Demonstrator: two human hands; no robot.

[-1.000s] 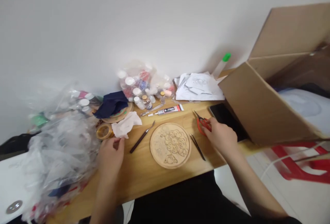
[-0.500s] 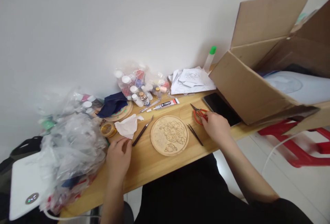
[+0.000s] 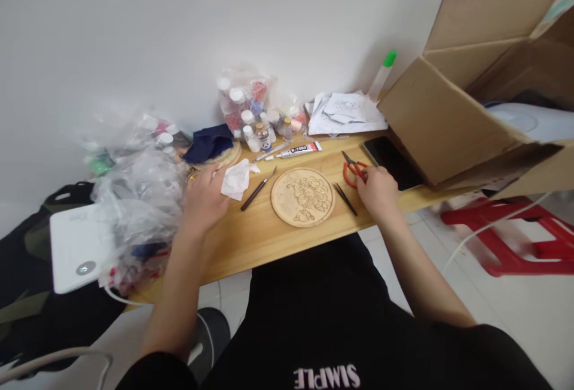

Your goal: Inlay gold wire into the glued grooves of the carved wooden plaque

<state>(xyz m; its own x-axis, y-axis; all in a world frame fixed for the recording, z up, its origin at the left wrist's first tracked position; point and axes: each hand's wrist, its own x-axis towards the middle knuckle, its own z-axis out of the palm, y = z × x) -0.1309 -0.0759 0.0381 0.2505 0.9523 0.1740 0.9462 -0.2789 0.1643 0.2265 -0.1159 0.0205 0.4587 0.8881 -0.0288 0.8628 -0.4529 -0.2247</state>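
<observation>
A round wooden disc (image 3: 303, 197) with a line-drawn flower lies near the table's front edge. Left of it is a dark pen-like tool (image 3: 259, 189), right of it black tweezers (image 3: 345, 198). My right hand (image 3: 379, 191) has its fingers on the handles of orange-handled pliers (image 3: 353, 168), whose jaws point up and left on the table. My left hand (image 3: 204, 198) is over the yellow tape roll, mostly covering it, beside a white tissue (image 3: 238, 179); its fingertips are blurred, so its hold is unclear.
Behind lie a B-7000 glue tube (image 3: 299, 150), small bottles (image 3: 262, 136), a dark blue cloth (image 3: 209, 143) and papers (image 3: 345, 113). A phone (image 3: 391, 161) and a cardboard box (image 3: 452, 127) stand at right. Plastic bags (image 3: 139, 192) crowd the left end.
My left hand has moved forward from below the tissue to over the tape roll. My right hand stays at the pliers. The whole view has shifted.
</observation>
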